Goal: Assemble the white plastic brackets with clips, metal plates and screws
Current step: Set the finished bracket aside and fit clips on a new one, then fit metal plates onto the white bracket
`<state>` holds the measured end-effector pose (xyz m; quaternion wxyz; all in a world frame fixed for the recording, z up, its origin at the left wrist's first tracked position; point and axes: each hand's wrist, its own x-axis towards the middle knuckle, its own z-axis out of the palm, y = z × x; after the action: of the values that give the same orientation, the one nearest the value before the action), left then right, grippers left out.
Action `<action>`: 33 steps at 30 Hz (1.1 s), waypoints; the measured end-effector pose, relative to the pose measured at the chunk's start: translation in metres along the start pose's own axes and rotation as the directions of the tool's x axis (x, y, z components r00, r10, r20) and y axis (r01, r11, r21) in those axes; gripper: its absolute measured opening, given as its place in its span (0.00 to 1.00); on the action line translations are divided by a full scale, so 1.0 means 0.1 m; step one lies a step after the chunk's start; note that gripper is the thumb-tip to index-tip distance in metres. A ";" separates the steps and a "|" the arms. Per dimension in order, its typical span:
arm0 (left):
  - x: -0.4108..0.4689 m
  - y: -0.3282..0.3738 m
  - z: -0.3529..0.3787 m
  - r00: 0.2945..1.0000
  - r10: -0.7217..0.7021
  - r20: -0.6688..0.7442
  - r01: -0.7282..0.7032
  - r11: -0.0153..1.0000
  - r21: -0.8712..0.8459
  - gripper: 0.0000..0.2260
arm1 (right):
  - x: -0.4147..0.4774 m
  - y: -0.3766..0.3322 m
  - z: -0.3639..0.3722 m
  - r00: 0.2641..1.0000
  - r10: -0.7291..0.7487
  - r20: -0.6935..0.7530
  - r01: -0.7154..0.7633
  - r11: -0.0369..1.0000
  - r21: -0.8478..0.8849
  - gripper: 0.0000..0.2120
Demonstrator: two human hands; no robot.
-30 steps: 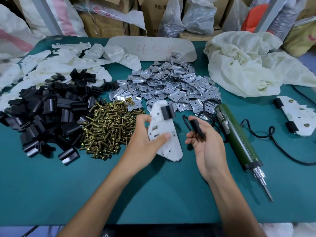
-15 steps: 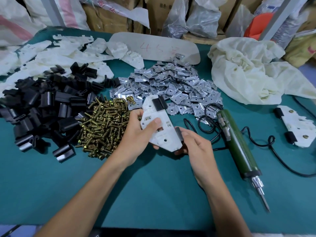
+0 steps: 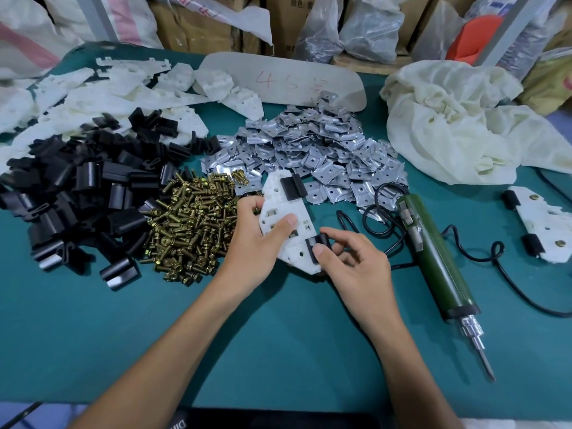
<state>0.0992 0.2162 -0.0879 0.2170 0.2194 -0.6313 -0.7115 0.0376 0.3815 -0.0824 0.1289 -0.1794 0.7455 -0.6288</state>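
Surface: teal table point(image 3: 278, 351), heaps of black clips point(image 3: 80, 193), brass screws point(image 3: 195, 224), metal plates point(image 3: 325, 150); cardboard boxes point(image 3: 198, 29) behind | Left hand point(image 3: 257, 243): grips white bracket point(image 3: 284, 212) beside the screws, thumb pressed on its face | Right hand point(image 3: 356, 267): thumb and forefinger pinch single clip point(image 3: 318, 244) at bracket's near edge

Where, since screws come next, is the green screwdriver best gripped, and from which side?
Mid-barrel, from above, likely with the right hand once it lets go of the clip. The screwdriver lies flat on the table right of that hand, its round green body bare; the bit points toward you and the cord coils at the far end.
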 end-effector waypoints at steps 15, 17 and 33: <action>-0.37 0.17 -0.05 0.987 0.087 0.136 -0.156 0.726 0.670 0.13 | -0.02 0.04 -0.02 0.997 -0.053 -0.053 0.041 0.977 -0.210 0.30; -0.44 0.19 -0.05 0.983 0.099 0.158 -0.184 0.630 0.755 0.16 | -0.03 0.03 -0.02 0.998 -0.041 -0.048 0.031 0.982 -0.188 0.27; 0.53 0.62 -0.17 0.935 0.340 0.101 -0.256 0.448 0.856 0.06 | -0.06 -0.03 -0.02 1.000 -0.027 0.000 0.027 0.985 -0.169 0.20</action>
<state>0.0682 0.1649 -0.0299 0.2275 0.2137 -0.9180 -0.2448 0.0424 0.3855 -0.0790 0.1038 -0.1989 0.7937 -0.5654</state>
